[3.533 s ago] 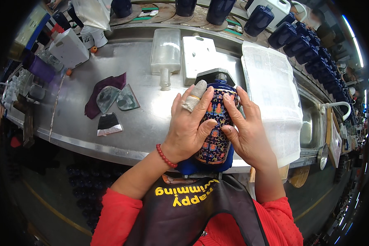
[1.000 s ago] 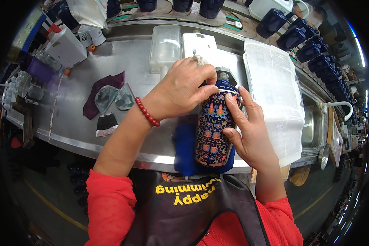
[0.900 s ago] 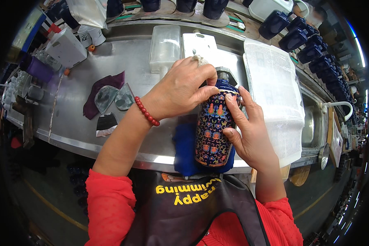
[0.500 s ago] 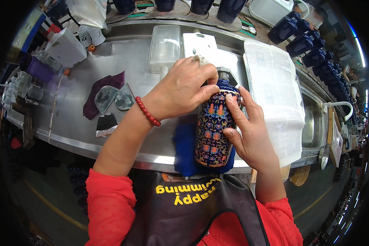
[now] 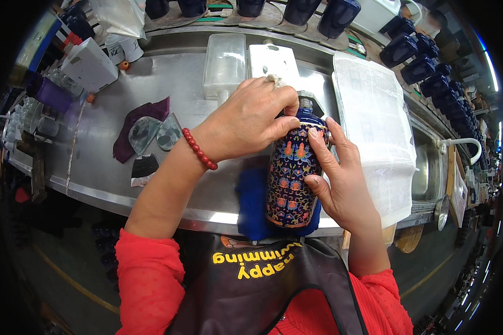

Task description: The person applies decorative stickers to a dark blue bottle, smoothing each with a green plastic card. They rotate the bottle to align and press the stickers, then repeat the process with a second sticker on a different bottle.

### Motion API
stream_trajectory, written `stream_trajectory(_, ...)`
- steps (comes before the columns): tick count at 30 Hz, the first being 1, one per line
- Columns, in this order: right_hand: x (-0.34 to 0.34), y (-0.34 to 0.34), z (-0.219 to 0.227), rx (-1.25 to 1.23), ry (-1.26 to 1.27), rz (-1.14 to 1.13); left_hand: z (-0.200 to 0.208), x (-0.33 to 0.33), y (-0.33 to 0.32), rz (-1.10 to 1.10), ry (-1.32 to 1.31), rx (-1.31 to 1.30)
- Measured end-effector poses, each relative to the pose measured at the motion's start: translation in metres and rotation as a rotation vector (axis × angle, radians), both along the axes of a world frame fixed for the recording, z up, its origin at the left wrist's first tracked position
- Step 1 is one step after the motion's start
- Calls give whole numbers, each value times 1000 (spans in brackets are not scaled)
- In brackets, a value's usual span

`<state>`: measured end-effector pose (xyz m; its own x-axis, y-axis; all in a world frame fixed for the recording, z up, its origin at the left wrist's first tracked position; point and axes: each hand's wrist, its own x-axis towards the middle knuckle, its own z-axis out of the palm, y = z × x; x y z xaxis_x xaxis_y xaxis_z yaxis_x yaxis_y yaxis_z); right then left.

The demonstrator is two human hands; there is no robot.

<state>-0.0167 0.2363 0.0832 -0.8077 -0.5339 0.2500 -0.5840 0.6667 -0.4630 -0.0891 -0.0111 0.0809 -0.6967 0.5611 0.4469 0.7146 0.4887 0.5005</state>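
Observation:
A dark blue bottle (image 5: 292,181) with a colourful floral pattern lies tilted at the near edge of the metal bench, its neck pointing away from me. Beneath it is a blue cloth (image 5: 252,195). My right hand (image 5: 342,176) grips the bottle from the right, fingers along its upper side and thumb on its front. With fingers curled, my left hand (image 5: 254,120) presses its thumb against the bottle's left shoulder. A small whitish crumpled piece (image 5: 274,80) shows at the back of that hand; what its fingertips pinch is hidden.
Patterned sheets (image 5: 371,128) lie right of the bottle, before a sink (image 5: 426,167). A clear container (image 5: 224,64) and a white container (image 5: 273,61) stand behind. Purple cloth (image 5: 131,131) and scraper-like pieces (image 5: 145,134) lie left. Dark blue bottles (image 5: 339,18) line a conveyor behind.
The dark blue bottles on the conveyor have shifted to the right. Both hands and the patterned bottle stay almost where they were.

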Motion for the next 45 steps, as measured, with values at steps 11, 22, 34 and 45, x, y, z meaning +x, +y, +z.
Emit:
stream_trajectory(11, 0, -1, 1, -5, 3, 0, -11, 0, 2, 21, -62, 129)
stream_trajectory(22, 0, -1, 3, -4, 6, 1, -27, 11, 8, 68, -227, 325)
stream_trajectory(34, -9, -2, 11, 84, -32, -15, -60, 39, 43, 158, -682, 955)
stream_trajectory(45, -9, -4, 15, 75, 11, -15, -64, 49, 51, 87, -842, 1085)
